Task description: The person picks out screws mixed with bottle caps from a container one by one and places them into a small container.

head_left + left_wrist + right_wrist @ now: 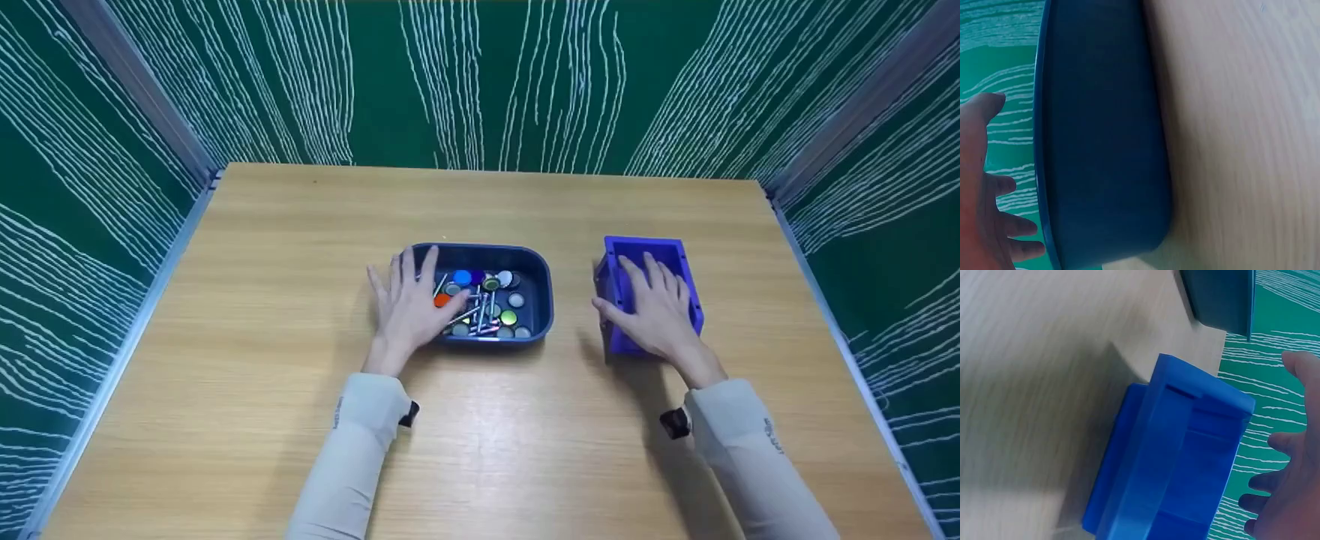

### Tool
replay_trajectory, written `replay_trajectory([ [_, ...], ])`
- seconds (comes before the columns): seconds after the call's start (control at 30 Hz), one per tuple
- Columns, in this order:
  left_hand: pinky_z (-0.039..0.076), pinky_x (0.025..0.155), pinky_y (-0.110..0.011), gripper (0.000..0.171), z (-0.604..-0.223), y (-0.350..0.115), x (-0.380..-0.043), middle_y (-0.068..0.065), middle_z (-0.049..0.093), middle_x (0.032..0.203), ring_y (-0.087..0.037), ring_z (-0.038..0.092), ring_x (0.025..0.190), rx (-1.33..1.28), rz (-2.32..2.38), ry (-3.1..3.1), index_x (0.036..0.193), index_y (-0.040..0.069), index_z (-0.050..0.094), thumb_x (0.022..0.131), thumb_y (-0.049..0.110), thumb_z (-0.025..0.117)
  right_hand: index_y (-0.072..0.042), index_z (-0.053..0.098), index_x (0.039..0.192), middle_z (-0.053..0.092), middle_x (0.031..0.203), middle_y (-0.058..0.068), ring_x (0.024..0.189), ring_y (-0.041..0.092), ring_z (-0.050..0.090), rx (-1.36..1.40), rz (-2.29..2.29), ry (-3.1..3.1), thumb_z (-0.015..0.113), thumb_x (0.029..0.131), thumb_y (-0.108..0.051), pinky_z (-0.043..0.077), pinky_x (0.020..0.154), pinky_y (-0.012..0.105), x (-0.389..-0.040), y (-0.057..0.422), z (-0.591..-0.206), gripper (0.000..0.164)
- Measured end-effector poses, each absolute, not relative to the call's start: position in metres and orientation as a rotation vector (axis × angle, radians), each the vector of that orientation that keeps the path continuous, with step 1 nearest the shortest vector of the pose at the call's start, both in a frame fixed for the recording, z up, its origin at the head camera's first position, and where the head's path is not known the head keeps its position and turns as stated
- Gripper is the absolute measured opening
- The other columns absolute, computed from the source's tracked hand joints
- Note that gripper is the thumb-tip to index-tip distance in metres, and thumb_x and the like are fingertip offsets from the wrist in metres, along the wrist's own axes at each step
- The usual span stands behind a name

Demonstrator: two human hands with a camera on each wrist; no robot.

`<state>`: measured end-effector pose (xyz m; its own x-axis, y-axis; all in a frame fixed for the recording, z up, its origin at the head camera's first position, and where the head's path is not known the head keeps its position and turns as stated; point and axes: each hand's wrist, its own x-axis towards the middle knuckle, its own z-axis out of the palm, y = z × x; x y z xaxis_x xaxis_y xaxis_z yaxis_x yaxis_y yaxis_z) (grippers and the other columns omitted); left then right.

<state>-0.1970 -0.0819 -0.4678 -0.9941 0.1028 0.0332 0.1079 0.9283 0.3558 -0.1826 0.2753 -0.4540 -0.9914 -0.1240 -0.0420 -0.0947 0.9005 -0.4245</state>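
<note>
A dark blue tray (536, 300) with rounded corners stands mid-table in the head view. Inside lie several bottle caps, among them an orange cap (442, 300) and a yellow-green cap (508, 317), with several metal screws or bolts (484, 307). Over the tray's left end my left hand (411, 311) spreads its fingers, holding nothing. To the right is a blue-purple bin (1145, 455), and above it hovers my right hand (656, 311) with fingers extended, nothing in them. Both wrist views show a gap between hand and container.
The wooden table (480, 450) has raised green walls (495, 90) with white wavy lines behind and at both sides. Grey metal posts (142, 90) mark the back corners. A strip of tabletop separates the tray and the bin.
</note>
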Motion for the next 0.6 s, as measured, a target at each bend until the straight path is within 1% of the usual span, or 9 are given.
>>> replay_trajectory([
  [0.17, -0.008, 0.116, -0.068, 0.089, -0.465, -0.091, -0.2, -0.021, 0.015, 0.164, -0.046, 0.018, 0.15, -0.112, -0.548, -3.092, 0.158, 0.022, 0.019, 0.089, 0.073, 0.043, -0.01, 0.024, 0.155, 0.015, 0.161, 0.028, 0.146, 0.053, 0.012, -0.18, -0.691, 3.026, 0.049, 0.092, -0.065, 0.002, 0.114, 0.07, -0.186, 0.273, -0.451, 0.088],
  [0.33, -0.002, 0.116, -0.07, 0.093, -0.46, -0.099, -0.204, -0.024, 0.02, 0.162, -0.047, 0.021, 0.149, -0.004, -0.503, -3.142, 0.158, 0.02, 0.019, 0.088, 0.076, 0.039, -0.006, 0.031, 0.152, 0.027, 0.158, 0.026, 0.145, 0.05, 0.021, -0.187, -0.715, 3.075, 0.051, 0.093, -0.06, 0.009, 0.114, 0.069, -0.188, 0.267, -0.45, 0.082],
  [0.4, 0.001, 0.116, -0.07, 0.093, -0.458, -0.102, -0.205, -0.024, 0.022, 0.161, -0.047, 0.023, 0.148, 0.046, -0.508, -3.156, 0.158, 0.018, 0.018, 0.088, 0.074, 0.041, -0.006, 0.033, 0.151, 0.031, 0.157, 0.026, 0.144, 0.05, 0.023, -0.19, -0.725, 3.084, 0.052, 0.093, -0.057, 0.011, 0.114, 0.069, -0.19, 0.264, -0.449, 0.08],
  [0.5, 0.009, 0.116, -0.069, 0.093, -0.456, -0.106, -0.207, -0.024, 0.028, 0.159, -0.046, 0.03, 0.145, 0.107, -0.534, -3.169, 0.158, 0.014, 0.018, 0.089, 0.071, 0.043, -0.005, 0.035, 0.149, 0.034, 0.155, 0.025, 0.143, 0.049, 0.027, -0.193, -0.728, 3.084, 0.054, 0.093, -0.055, 0.013, 0.114, 0.068, -0.193, 0.26, -0.447, 0.077],
  [0.6, 0.023, 0.114, -0.065, 0.092, -0.457, -0.109, -0.209, -0.024, 0.036, 0.155, -0.046, 0.039, 0.139, 0.157, -0.577, -3.169, 0.157, 0.011, 0.019, 0.089, 0.069, 0.045, -0.006, 0.037, 0.149, 0.035, 0.155, 0.025, 0.142, 0.048, 0.029, -0.192, -0.727, 3.074, 0.054, 0.093, -0.054, 0.015, 0.115, 0.067, -0.197, 0.255, -0.445, 0.076],
])
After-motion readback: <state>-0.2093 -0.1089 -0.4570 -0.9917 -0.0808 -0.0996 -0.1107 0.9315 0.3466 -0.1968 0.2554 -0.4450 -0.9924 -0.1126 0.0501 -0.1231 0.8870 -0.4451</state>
